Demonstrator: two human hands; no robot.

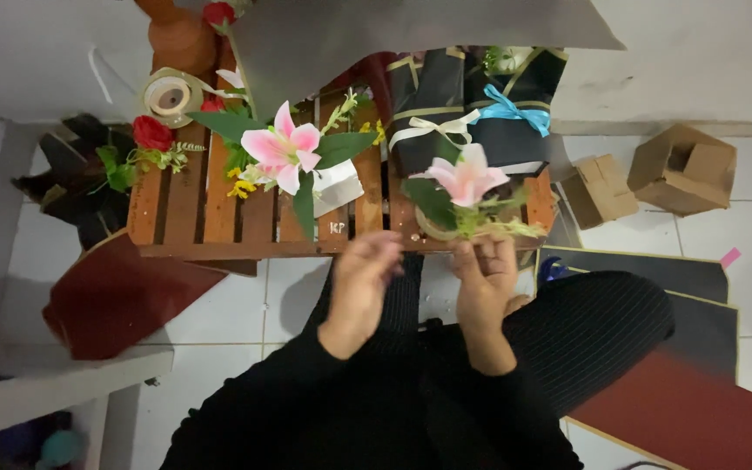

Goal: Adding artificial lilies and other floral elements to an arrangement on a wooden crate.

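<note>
Two hands at wooden table (184,209) front edge: right hand (486,278) grips pink lily (467,177); left hand (363,280) half-open, empty.

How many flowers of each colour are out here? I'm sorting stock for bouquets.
Pink lilies: 2, one lying on the wooden table at, one in the right hand at
Red roses: 3, at and
Yellow sprigs: 2, at and
Total: 7
The left hand holds none.
</note>
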